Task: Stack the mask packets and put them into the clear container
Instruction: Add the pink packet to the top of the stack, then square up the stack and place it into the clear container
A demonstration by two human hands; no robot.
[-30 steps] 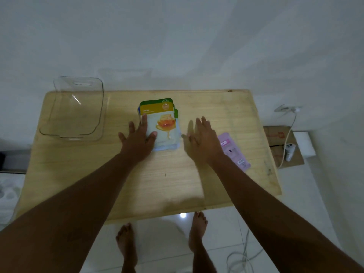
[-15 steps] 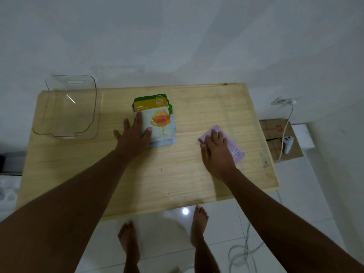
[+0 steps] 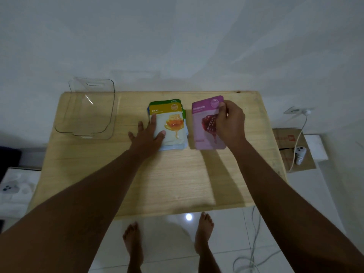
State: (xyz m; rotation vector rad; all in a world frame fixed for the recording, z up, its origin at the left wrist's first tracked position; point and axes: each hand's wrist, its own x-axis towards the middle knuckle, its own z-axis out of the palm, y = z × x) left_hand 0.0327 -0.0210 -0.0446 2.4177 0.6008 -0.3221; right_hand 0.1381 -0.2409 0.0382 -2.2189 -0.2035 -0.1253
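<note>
Left hand (image 3: 146, 135) spread flat on honey-topped packet stack (image 3: 171, 123), right hand (image 3: 230, 123) pinching purple packet (image 3: 205, 125) just right of stack, clear container (image 3: 89, 109) far left on tabletop (image 3: 177, 184).

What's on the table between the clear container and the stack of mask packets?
Nothing: in the head view, only bare wooden table lies between the container and the stack. The left hand rests on the stack's near left corner.

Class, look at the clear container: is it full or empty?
Empty. The clear container shows only the wooden table through its base; all packets lie outside it.
</note>
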